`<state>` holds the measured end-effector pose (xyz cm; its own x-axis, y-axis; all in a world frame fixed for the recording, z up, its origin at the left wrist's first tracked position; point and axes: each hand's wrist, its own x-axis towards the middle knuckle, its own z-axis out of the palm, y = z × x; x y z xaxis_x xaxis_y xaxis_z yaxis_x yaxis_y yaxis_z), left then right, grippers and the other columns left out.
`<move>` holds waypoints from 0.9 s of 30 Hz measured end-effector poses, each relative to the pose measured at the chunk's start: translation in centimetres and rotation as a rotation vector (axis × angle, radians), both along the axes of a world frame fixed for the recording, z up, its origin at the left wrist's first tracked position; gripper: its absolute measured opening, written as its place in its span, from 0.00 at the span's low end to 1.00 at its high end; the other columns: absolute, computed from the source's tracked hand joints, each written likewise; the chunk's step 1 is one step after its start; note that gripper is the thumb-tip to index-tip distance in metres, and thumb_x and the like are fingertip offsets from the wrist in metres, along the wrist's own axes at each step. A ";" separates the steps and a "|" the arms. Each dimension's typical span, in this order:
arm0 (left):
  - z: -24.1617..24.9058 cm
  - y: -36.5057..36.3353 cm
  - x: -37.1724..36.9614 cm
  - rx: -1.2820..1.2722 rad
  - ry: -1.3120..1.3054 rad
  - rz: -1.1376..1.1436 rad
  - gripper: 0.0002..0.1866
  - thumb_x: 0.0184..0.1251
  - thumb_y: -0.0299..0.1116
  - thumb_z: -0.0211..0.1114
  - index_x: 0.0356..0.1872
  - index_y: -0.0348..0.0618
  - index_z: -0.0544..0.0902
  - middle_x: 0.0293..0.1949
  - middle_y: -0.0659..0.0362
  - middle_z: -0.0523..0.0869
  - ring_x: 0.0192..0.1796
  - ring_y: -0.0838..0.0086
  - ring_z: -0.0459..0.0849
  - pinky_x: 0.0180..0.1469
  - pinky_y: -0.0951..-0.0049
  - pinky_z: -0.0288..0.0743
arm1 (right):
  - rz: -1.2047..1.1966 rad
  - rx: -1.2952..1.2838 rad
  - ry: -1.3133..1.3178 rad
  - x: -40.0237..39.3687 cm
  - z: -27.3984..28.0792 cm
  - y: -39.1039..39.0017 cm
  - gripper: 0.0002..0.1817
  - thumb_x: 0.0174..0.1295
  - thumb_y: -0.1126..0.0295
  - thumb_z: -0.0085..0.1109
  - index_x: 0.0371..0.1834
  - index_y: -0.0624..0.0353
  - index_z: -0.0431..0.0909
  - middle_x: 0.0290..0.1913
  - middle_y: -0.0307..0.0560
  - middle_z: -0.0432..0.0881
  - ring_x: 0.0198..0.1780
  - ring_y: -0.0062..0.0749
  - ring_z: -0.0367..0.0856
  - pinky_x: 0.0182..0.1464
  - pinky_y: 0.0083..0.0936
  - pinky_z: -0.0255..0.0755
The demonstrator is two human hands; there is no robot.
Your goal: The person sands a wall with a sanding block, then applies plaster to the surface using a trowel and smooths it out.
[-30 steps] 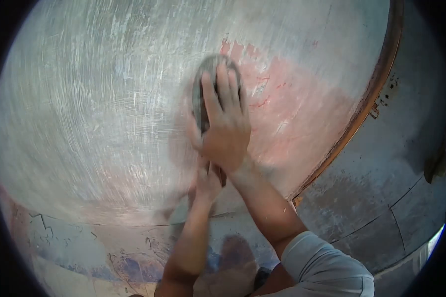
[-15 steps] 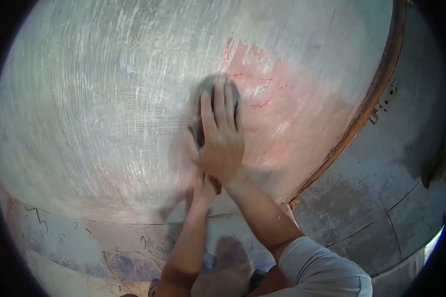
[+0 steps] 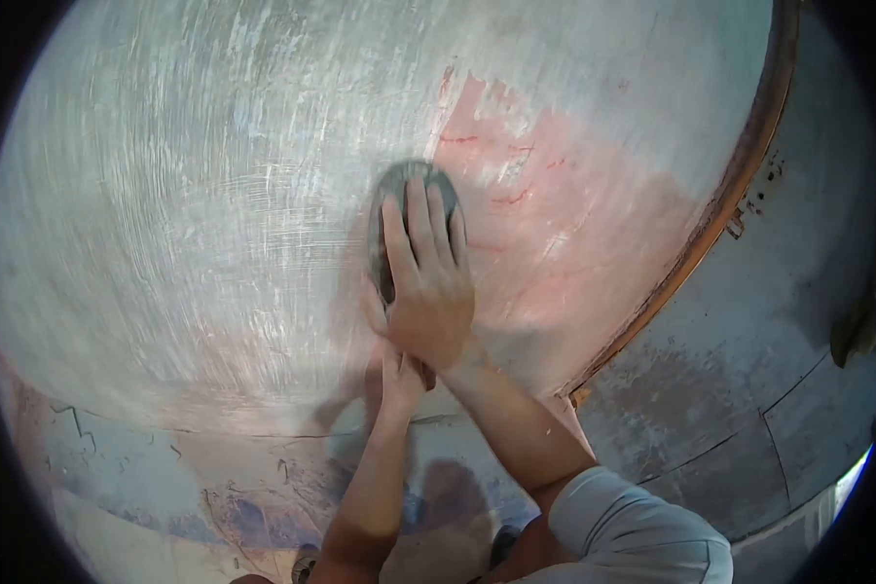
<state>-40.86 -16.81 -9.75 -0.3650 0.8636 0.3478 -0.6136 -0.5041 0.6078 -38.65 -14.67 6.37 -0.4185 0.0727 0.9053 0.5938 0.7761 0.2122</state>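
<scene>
A dark grey oval block, like a sanding block [image 3: 389, 190], rests against a large scuffed panel [image 3: 214, 195]. My right hand [image 3: 430, 292] lies over its top, fingers stretched out and spread, thumb out to the left. Below the right palm, my left hand [image 3: 402, 378] is closed around the block's lower end. A small brown part [image 3: 425, 372] shows beside the left hand, and the right hand hides most of that grip. Pale scratch marks cover the panel left of the block, while a pinkish patch [image 3: 594, 204] with red streaks lies to its right.
A raised brown edge [image 3: 696, 248] curves down the panel's right side. Beyond it lies a grey, cracked surface [image 3: 691, 409]. A stained ledge [image 3: 165, 477] runs below the panel, and part of a shoe [image 3: 305, 563] shows at the bottom.
Both hands and the block have shifted slightly down and to the left across the panel. Their hold looks the same, and the block is less blurred.
</scene>
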 end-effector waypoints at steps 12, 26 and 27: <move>-0.3 4.8 -2.0 -0.164 0.072 -0.094 0.19 0.96 0.49 0.46 0.63 0.49 0.80 0.22 0.69 0.73 0.16 0.83 0.64 0.17 0.75 0.53 | 0.000 0.077 0.084 -1.1 1.2 0.8 0.46 0.56 0.62 0.75 0.81 0.67 0.73 0.81 0.73 0.71 0.82 0.70 0.69 0.82 0.66 0.62; 3.7 1.9 -1.4 -0.143 0.042 -0.050 0.14 0.95 0.47 0.47 0.56 0.53 0.79 0.20 0.71 0.69 0.16 0.84 0.63 0.17 0.76 0.50 | 0.013 0.118 0.084 -1.1 4.1 0.9 0.45 0.58 0.62 0.74 0.81 0.65 0.73 0.82 0.70 0.70 0.82 0.65 0.71 0.82 0.64 0.63; 1.1 1.7 -0.9 -0.142 0.036 -0.051 0.14 0.95 0.47 0.47 0.56 0.53 0.79 0.20 0.71 0.69 0.16 0.84 0.63 0.17 0.76 0.50 | -0.004 0.069 0.049 -0.8 1.9 0.5 0.45 0.58 0.62 0.74 0.81 0.66 0.72 0.82 0.71 0.70 0.83 0.65 0.69 0.82 0.64 0.63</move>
<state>-41.80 -15.07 -8.67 -0.3089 0.9222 0.2327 -0.6126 -0.3801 0.6930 -39.43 -14.20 8.29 -0.3734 0.0109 0.9276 0.6082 0.7579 0.2359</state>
